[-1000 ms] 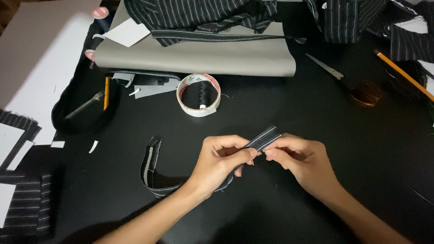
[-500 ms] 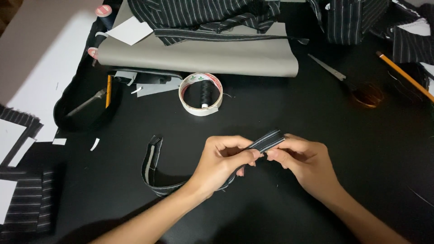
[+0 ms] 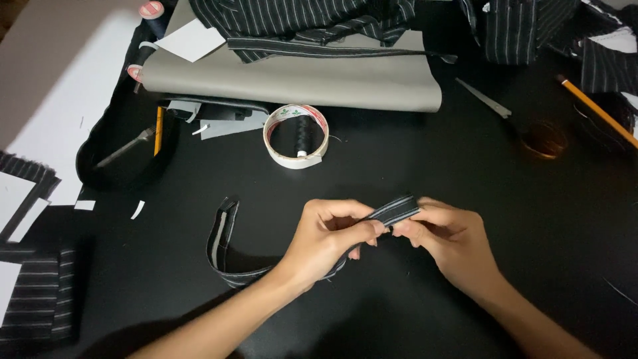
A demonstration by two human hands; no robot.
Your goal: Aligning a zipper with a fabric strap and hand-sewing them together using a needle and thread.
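Grip: we pinch a narrow pinstriped fabric strip [image 3: 397, 211] between both hands, thumbs and fingertips closed on it where the hands meet.
Left hand [image 3: 329, 239]: we hold it curled over the strip, thumb pressed on top, fingers folded beneath.
Right hand [image 3: 448, 242]: we clasp the strip's far right end, which pokes out just above our knuckles.
Strip's course: from our grip it runs under the left hand, then curves in a loop to the left and far side, its free end [image 3: 224, 223] lying flat on the black table [image 3: 412, 159].
Tape roll [image 3: 296, 135]: a white ring of tape lies far from our hands, with a spool of black thread [image 3: 302, 136] standing inside it.
Grey sheet [image 3: 292, 80]: a rolled grey sheet lies across the far side, beyond the tape roll.
Striped cloth [image 3: 292, 20]: dark pinstriped cloth is heaped on the grey sheet.
Scissors [image 3: 515, 119]: they lie to the far right, blades pointing left, well apart from our hands.
Pencil [image 3: 596, 110]: a yellow pencil lies at the far right edge.
Left side: white paper pieces [image 3: 30, 206] and a striped fabric patch [image 3: 36, 299] lie near the left edge.
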